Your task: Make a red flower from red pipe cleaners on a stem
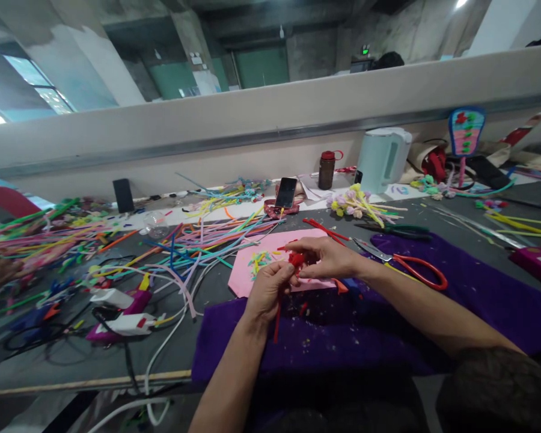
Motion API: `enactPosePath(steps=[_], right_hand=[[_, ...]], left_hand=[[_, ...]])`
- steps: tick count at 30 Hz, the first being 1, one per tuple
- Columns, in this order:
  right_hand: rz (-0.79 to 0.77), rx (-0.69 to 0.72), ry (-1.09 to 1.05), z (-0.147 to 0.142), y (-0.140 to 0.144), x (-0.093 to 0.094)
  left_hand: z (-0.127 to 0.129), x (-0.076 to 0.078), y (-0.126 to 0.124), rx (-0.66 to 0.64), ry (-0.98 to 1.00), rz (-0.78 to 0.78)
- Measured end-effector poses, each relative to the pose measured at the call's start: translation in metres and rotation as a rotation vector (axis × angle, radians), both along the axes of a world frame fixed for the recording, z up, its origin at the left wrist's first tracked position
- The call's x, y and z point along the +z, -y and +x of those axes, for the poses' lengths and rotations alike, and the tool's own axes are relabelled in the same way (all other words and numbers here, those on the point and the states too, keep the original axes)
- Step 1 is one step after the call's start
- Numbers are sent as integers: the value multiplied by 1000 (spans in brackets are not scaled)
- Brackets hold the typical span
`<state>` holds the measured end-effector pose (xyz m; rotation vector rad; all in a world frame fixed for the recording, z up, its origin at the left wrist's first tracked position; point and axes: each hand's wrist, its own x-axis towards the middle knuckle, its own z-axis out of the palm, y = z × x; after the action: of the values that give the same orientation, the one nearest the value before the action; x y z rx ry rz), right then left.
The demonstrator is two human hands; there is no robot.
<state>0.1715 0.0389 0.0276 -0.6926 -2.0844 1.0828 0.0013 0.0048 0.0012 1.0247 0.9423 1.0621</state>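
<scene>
Both hands are shaping a red pipe cleaner (296, 260), held between them above the purple felt (342, 337). The left hand (270, 290) pinches its lower part, tail dangling below; the right hand (329, 257) grips the curled top. Judging by this, twisting is underway; further winding needs steady fingertip tension.
</scene>
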Motion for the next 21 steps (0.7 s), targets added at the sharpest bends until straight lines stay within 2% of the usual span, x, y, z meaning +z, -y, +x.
enactPosePath(steps=[2, 7, 10, 17, 21], right_hand=[[-66, 2, -32, -2, 1, -2], [-76, 1, -61, -4, 4, -2], [-81, 4, -67, -4, 6, 2], [96, 126, 39, 2, 12, 16], [80, 109, 20, 1, 9, 11]], left_hand=[[-1, 1, 0, 11, 54, 1], [-3, 4, 2, 18, 128, -12], [-1, 4, 5, -30, 120, 5], [0, 2, 7, -96, 14, 2], [-2, 2, 6, -127, 5, 12]])
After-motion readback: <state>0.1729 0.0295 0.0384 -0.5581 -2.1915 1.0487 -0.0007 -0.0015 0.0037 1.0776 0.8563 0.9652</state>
